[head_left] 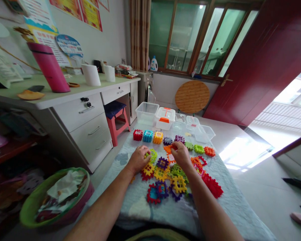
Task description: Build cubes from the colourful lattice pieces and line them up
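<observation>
My left hand (pixel 140 158) is closed at the left side of a loose pile, its fingertips on a yellow-green interlocking square (pixel 153 154). Beside the pile's far edge, my right hand (pixel 181 153) pinches an orange interlocking square (pixel 167 149); its fingers partly cover the piece. Between the hands lie a purple window-frame square (pixel 163 163) and a yellow one (pixel 161 173). Nearer to me are another yellow square (pixel 179 184) and a red one (pixel 154 194). Red pieces (pixel 212 185) lie by my right forearm. Beyond the hands stands a row of blocks, including a blue cube (pixel 147 136).
A cloth (pixel 135 207) covers the table. At its far end stand an open clear bin (pixel 147 115), a lidded box with an orange latch (pixel 165 118) and other clear containers. A waste basket (pixel 56 197) and a red stool (pixel 118 122) are on the left.
</observation>
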A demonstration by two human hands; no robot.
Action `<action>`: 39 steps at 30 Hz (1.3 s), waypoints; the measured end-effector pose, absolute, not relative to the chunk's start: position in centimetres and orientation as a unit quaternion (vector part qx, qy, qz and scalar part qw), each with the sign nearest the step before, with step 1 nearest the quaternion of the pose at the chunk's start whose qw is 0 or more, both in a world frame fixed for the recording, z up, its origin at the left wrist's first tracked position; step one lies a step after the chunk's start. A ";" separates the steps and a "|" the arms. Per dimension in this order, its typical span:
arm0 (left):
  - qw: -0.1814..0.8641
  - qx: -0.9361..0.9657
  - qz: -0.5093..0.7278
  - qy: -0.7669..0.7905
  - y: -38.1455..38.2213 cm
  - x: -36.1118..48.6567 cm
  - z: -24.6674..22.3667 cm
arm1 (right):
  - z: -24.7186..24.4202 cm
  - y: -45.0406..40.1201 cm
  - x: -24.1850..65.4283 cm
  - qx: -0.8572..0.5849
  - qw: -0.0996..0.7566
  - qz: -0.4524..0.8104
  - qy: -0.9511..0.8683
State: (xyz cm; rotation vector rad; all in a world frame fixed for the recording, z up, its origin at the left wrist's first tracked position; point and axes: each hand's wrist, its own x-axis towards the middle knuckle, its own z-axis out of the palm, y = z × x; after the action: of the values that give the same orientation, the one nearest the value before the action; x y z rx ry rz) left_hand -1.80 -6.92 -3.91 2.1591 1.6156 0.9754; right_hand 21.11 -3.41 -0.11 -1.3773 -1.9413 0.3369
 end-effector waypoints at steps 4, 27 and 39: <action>0.132 0.748 0.331 0.560 -6.8 -1.9 -4.1 | 0.1 -4.7 21.9 -0.517 0.359 0.086 -0.773; 0.113 0.744 0.346 0.561 -6.9 -1.9 -3.8 | -0.2 -6.4 23.4 -0.434 0.278 0.201 -0.833; 0.115 0.740 0.346 0.565 -7.0 -1.9 -3.7 | -0.6 -5.6 23.9 -0.558 0.127 0.146 -0.807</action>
State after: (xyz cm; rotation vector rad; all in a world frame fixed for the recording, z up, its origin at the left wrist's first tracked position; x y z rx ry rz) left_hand -1.89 -6.99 -3.72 2.1701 1.6548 1.0142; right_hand 23.88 -5.63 -0.61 -1.6253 -2.3480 0.4250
